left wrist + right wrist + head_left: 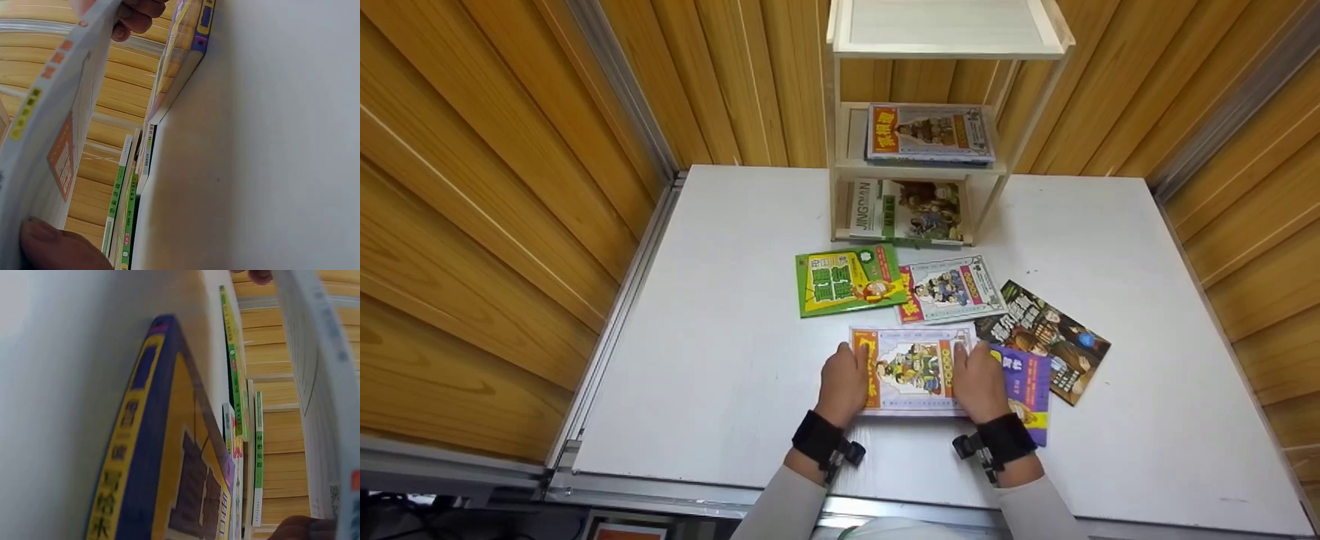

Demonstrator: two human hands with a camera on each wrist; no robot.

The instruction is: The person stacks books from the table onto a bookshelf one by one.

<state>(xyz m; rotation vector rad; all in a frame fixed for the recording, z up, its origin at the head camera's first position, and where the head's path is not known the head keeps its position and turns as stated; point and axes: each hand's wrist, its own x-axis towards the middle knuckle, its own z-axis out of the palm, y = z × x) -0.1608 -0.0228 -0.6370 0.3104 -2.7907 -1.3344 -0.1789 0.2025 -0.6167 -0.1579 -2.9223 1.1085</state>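
Both hands hold a lavender-and-white comic book (911,371) by its two short sides, cover up. My left hand (840,384) grips the left side, thumb on the cover and fingers underneath. On the opposite side my right hand (981,384) grips it the same way. Both wrist views show the book raised over the table, its spine (34,107) facing the camera and fingers against its underside. A purple-and-yellow book (1031,390) lies flat just below and right of it, partly covered by the right hand in the head view.
Beyond the hands lie a green book (847,281), a similar white comic (952,289) and a dark-covered book (1057,337). A pale wooden shelf (952,54) stands at the back, with books on its middle (934,135) and bottom (915,214) tiers. Wood-panelled walls enclose the white table (720,337).
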